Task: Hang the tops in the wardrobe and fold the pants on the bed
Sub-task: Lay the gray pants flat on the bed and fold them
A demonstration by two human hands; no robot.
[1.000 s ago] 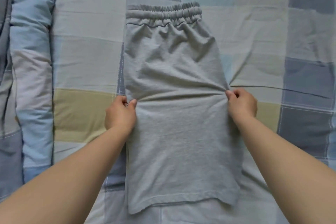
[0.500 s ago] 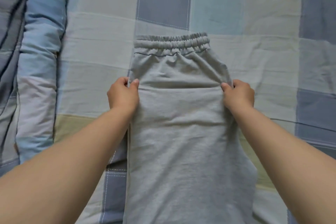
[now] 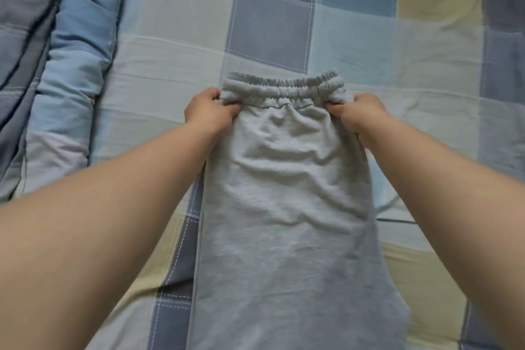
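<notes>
Checked bed sheet (image 3: 176, 65), rumpled quilt (image 3: 56, 51) along left. Grey sweatpants (image 3: 284, 207) flat at centre, legs stacked, waistband (image 3: 284, 88) far end. Left hand (image 3: 208, 112) and right hand (image 3: 362, 113) pinching waistband corners, fingers (image 3: 231, 107) curled on fabric; likely for pulling waist over in next fold.

grey pants (image 3: 287, 207) flat on bed, elastic waistband (image 3: 284, 89) at far end

A checked cotton bed sheet (image 3: 426, 71) in pale blue, slate grey and cream squares fills the frame, while a rumpled, puffy quilt (image 3: 65, 65) in blue and grey bunches down the left edge.
</notes>
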